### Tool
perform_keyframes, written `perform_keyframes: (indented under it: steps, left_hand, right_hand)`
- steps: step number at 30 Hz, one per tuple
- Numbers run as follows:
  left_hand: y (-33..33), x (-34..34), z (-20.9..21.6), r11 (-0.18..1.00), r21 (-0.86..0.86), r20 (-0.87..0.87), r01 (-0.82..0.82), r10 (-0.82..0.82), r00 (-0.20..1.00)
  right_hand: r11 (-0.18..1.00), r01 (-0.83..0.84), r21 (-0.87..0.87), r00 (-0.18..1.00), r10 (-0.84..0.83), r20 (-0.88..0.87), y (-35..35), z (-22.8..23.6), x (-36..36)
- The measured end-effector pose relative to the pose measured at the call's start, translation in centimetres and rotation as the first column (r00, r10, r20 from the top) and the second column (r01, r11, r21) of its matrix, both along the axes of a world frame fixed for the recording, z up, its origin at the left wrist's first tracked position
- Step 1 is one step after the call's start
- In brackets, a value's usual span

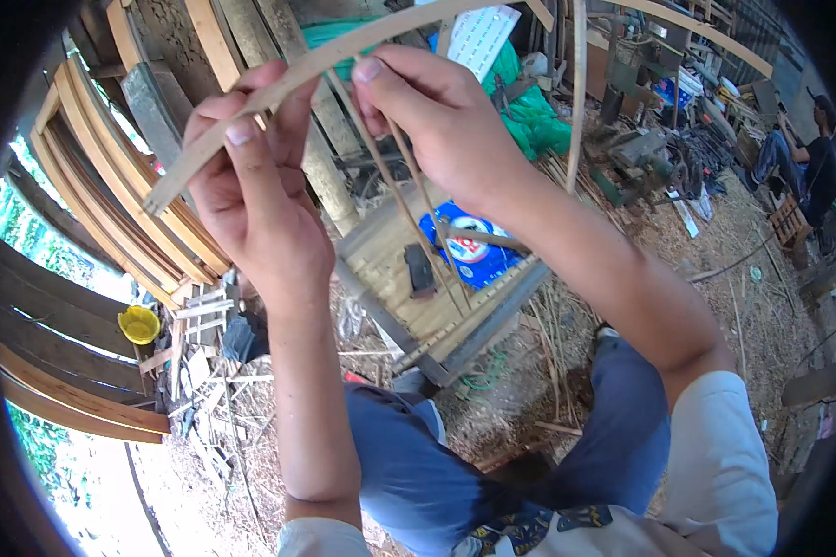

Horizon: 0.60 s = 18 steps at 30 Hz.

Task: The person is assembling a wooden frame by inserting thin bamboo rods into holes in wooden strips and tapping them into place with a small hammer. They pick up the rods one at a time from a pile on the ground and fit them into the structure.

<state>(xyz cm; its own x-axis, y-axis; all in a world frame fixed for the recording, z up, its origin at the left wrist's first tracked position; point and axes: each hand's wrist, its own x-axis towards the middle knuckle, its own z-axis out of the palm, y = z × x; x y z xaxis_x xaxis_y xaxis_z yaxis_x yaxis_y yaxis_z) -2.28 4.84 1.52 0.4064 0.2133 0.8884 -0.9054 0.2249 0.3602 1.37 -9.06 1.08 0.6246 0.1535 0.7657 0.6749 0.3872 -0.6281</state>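
Strip (pixel 344 49) at eleven o'clock, left hand (pixel 269 204) at ten pinching near its end, seemingly for steadiness; right hand (pixel 455 130), twelve, pinches a stick (pixel 413 172), likely for control.

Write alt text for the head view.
A person's left grip holds a flat wooden strip and the right grip pinches a thin stick, above a wooden worktop bearing a black block and blue package.
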Motion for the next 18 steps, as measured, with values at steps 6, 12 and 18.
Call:
perform_keyframes:
  steps: [6, 12, 18]
  left_hand:
    - [0.5, 0.6, 0.0, 0.999, 0.043, 0.009, 0.02, -0.02, 1.0]
    - [0.1, 0.4, 0.2, 0.998, 0.057, 0.047, 0.025, -0.027, 0.999]
    - [-0.5, 0.1, 0.3, 0.996, 0.031, 0.022, 0.089, -0.09, 0.996]
  right_hand:
    - [0.853, 0.014, -0.522, 0.992, -0.076, -0.096, -4.2, 4.0, -1.5]
    - [0.694, 0.318, -0.645, 0.947, -0.21, 0.242, -7.1, 6.5, -4.2]
    - [0.707, 0.496, -0.504, 0.844, -0.255, 0.473, -9.7, 7.2, -5.0]
